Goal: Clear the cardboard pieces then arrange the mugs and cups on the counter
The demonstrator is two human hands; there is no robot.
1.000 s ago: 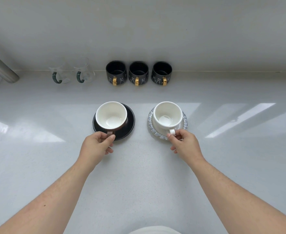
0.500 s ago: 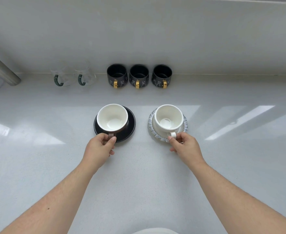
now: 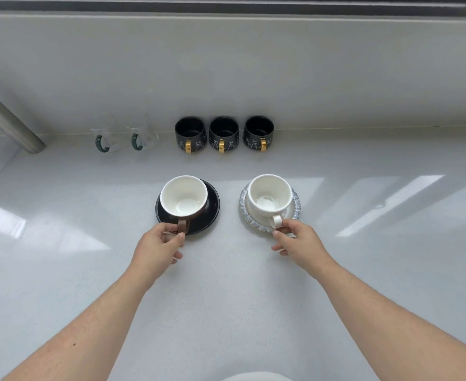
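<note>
A brown cup point(image 3: 183, 198) with a white inside sits on a black saucer point(image 3: 211, 209); my left hand point(image 3: 157, 250) pinches the cup's brown handle and the saucer's near rim. To its right a white cup point(image 3: 269, 196) stands on a grey patterned saucer point(image 3: 297, 207); the thumb and forefinger of my right hand point(image 3: 300, 243) hold its handle at the saucer's near edge. Along the back wall stand three black mugs with gold handles point(image 3: 190, 134) point(image 3: 223, 134) point(image 3: 258, 132), and left of them two clear glass cups with green handles point(image 3: 106, 136) point(image 3: 142, 134). No cardboard is in view.
The white counter point(image 3: 226, 298) spreads wide on all sides, with bright light patches at left and right. A metal tube point(image 3: 9, 122) slants in at the far left, next to a pale edge. A grey backsplash rises behind the mugs.
Both hands have drawn back slightly, so the two cup handles show more. The view has tilted up a little, bringing a dark strip into sight at the top.
</note>
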